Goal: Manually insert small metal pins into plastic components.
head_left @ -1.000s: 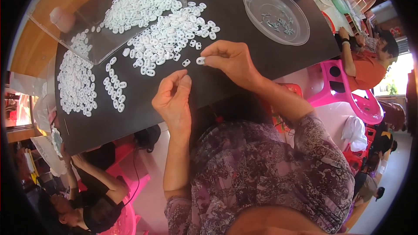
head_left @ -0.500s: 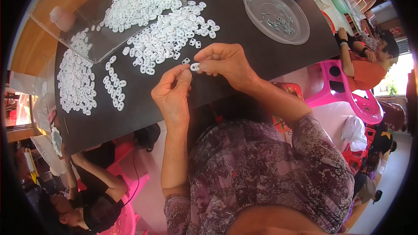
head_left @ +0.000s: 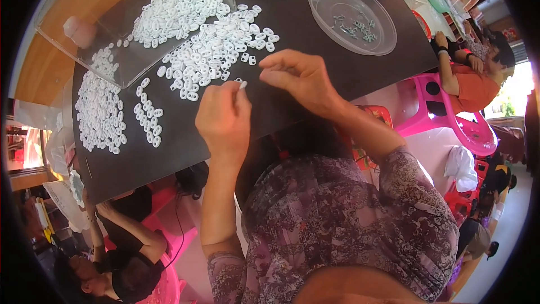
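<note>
My left hand (head_left: 224, 114) is closed, its thumb and fingers pinching a small white oval plastic piece (head_left: 243, 85), seen nearly edge-on above the table. Just right of it, my right hand (head_left: 301, 79) hovers with its fingers curved and thumb a little apart; nothing shows in it. Beyond my left hand spreads a loose heap of white two-holed oval pieces (head_left: 211, 56). A few single pieces (head_left: 248, 58) lie at its near edge. Left of the heap, more ovals sit in a short double row (head_left: 148, 114).
A round clear plastic tray (head_left: 388, 45) holding small greenish-grey bits (head_left: 360, 29) stands at the back right. Larger piles lie by a clear box (head_left: 135, 79) and at the table's left (head_left: 100, 112). People sit nearby on both sides; a pink chair (head_left: 427, 107) stands right.
My right hand has come off the white piece and moved slightly right. My left hand has turned, back upward, keeping the piece in its pinch.
</note>
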A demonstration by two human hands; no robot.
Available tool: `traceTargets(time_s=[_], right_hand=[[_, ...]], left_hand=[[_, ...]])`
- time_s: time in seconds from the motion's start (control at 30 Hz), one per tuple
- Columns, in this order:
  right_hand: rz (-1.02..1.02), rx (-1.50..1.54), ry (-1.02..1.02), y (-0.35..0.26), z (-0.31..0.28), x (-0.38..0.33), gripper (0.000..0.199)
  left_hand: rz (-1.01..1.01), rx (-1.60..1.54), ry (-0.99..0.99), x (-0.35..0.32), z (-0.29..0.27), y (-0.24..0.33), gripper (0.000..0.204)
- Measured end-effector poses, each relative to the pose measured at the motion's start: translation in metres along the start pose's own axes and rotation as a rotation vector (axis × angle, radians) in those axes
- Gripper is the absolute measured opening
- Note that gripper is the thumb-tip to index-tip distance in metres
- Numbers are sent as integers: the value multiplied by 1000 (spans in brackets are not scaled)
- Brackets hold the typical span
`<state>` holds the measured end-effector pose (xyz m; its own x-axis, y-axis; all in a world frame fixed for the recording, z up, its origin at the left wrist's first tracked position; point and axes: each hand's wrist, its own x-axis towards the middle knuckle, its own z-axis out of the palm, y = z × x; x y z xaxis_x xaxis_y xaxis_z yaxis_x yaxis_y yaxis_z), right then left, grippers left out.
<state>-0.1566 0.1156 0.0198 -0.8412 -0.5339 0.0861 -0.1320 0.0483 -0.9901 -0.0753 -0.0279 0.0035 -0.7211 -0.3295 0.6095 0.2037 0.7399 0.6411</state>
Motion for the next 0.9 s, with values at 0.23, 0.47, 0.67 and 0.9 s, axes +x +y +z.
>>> traceTargets(time_s=[0.23,0.47,0.67,0.9], right_hand=[[1,-57,22,0,-21,-2,16],[13,-38,-48,-3,-11,-6,15],[-50,-62,-122,-7,-1,-4,14],[33,132,-156,-6,5,-1,14]], left_hand=[[-77,-81,-162,11,-5,0,7],[-902,-904,-247,21,-22,6,8],[-985,-1016,-249,20,-21,2,8],[-990,-1074,-226,16,-19,-2,11]])
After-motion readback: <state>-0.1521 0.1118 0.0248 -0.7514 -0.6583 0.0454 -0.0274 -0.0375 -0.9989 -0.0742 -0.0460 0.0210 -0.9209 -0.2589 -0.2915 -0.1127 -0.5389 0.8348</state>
